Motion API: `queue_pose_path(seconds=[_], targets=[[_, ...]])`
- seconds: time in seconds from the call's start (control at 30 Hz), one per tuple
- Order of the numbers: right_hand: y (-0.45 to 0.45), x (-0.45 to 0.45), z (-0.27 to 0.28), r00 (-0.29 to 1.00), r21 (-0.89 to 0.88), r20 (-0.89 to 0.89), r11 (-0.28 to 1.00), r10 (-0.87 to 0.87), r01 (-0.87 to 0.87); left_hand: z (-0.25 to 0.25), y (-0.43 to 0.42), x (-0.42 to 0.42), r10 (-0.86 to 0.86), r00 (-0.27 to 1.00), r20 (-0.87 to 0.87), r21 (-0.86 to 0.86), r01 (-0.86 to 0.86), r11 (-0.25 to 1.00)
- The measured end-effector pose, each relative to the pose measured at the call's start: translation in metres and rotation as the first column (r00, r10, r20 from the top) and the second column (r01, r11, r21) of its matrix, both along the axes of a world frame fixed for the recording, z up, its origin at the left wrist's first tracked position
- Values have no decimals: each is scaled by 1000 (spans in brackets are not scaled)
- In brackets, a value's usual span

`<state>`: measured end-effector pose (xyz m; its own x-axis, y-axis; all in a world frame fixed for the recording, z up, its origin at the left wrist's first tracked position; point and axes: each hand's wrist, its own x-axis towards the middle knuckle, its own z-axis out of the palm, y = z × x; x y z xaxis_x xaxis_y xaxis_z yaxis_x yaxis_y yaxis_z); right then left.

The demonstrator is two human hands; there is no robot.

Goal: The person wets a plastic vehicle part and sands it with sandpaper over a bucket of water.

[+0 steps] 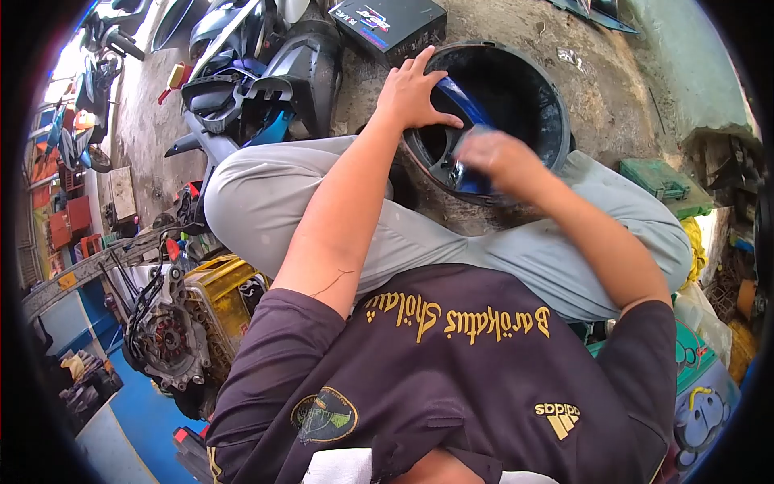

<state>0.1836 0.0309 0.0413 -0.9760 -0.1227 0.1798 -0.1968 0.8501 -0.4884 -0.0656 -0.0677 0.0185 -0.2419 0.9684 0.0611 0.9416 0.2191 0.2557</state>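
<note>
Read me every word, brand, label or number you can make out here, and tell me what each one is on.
"Barökatus Shöla", then unclear last letters: gold, upside down, on the dark shirt.
"adidas": gold, upside down, also on the shirt.
Round badge on the shirt: lettering too small to read.
Black box: lettering too blurred to read surely.
I can't read any numbers with certainty.

The right hand (501, 165) is blurry, so I can't tell just what its fingers hold. It hides some of the blue strip (468, 102). The left hand (409, 93) covers a bit of the black tub's rim (528, 58). The black box (389, 28) is cut off at the top, and its littlest words are too small to read.
</note>
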Motion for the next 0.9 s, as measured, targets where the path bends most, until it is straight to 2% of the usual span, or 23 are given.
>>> queue_pose_path(seconds=[0.03, 0.13, 0.17, 0.2, 0.27, 0.3, 0.33, 0.4, 0.47, 0.5, 0.53, 0.6, 0.67, 0.73, 0.8, 0.83, 0.9], targets=[[6, -3, 0, 991, -7, -76, 994, -107, 106, -2, -2, 2, -4, 1000, 4, -6, 4, 1000], [-14, 9, 10, 996, 74, -54, 995, 69, -65, 2, 2, 0, -4, 1000, 5, -6, 4, 1000], [-30, 15, -4, 983, 34, -139, 993, 117, -113, 5, 0, 2, -1, 1000, 9, -16, 2, 1000], [-40, 13, 4, 983, -38, -81, 985, 164, -168, 7, 0, 2, 0, 1000, 10, -27, 1, 1000], [-23, 7, 0, 992, -18, -52, 993, 116, -117, 4, 1, -1, 2, 1000, 21, -23, -1, 1000], [-9, 3, 4, 1000, -2, -2, 1000, 8, -8, 4, 1, -1, 6, 1000, 24, -26, -5, 1000], [6, -1, 2, 997, -1, -33, 997, -75, 75, 4, 1, 1, 9, 1000, 28, -26, -8, 1000], [9, 5, 2, 997, 122, -36, 990, -69, 73, 2, 0, 1, 3, 999, 33, -23, -3, 1000], [-18, 12, 7, 991, 78, -89, 993, 100, -93, 3, 1, 0, 3, 1000, 29, -18, -3, 1000], [-33, 11, 6, 971, 72, -170, 985, 166, -156, 4, 0, 1, 2, 1000, 26, -20, -1, 1000], [-40, 13, 8, 989, -34, 10, 988, 151, -150, 5, 1, 1, -2, 1000, 23, -22, 2, 1000], [-19, 4, 6, 995, -12, 19, 995, 103, -103, 1, 0, 0, 6, 1000, 18, 7, -6, 1000], [5, 1, -1, 997, 24, -2, 996, -81, 81, -9, 2, -2, 14, 1000, 1, 39, -14, 999], [1, 7, 6, 999, 131, -40, 991, 3, 2, -6, 5, 0, 24, 1000, 17, 43, -25, 999], [-24, 9, 4, 967, 119, -129, 971, 222, -207, -6, 2, -1, 29, 999, 46, 42, -31, 999], [-34, 7, 12, 968, 33, 1, 967, 252, -252, -7, 2, 0, 40, 998, 57, 74, -44, 996], [-16, 1, 3, 994, 58, -31, 993, 109, -107, -11, 5, -3, 56, 995, 82, 81, -63, 995]])
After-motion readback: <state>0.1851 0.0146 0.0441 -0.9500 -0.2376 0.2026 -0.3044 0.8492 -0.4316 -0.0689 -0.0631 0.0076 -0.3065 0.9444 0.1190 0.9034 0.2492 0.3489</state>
